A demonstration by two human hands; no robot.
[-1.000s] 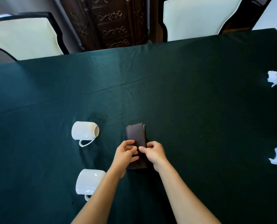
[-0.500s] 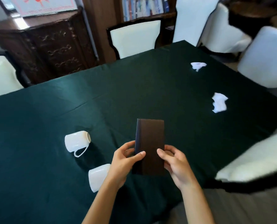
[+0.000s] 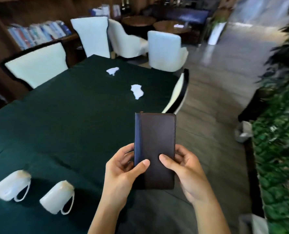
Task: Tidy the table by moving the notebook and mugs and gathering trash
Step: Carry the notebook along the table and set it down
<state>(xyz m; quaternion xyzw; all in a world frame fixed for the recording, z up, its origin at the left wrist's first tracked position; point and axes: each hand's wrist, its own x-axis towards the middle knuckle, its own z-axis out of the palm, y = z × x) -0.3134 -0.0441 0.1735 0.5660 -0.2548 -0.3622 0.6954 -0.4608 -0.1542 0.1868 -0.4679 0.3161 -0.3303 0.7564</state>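
Note:
A closed dark brown notebook is held upright in the air over the table's right edge. My left hand grips its lower left side with the thumb on the cover. My right hand grips its lower right side the same way. Two white mugs lie on their sides on the dark green tablecloth at the lower left: one mug further left, the other mug nearer my left arm. Two crumpled white papers lie further away: one piece near the right edge, another piece beyond it.
White chairs with dark frames stand around the table: one chair at the far side, another chair tucked in at the right edge. A bookshelf is behind. Bare floor and green plants are to the right.
Both hands lifted the notebook off the cloth and carried it up and to the right. The view has swung right, so the mugs now sit at the lower left.

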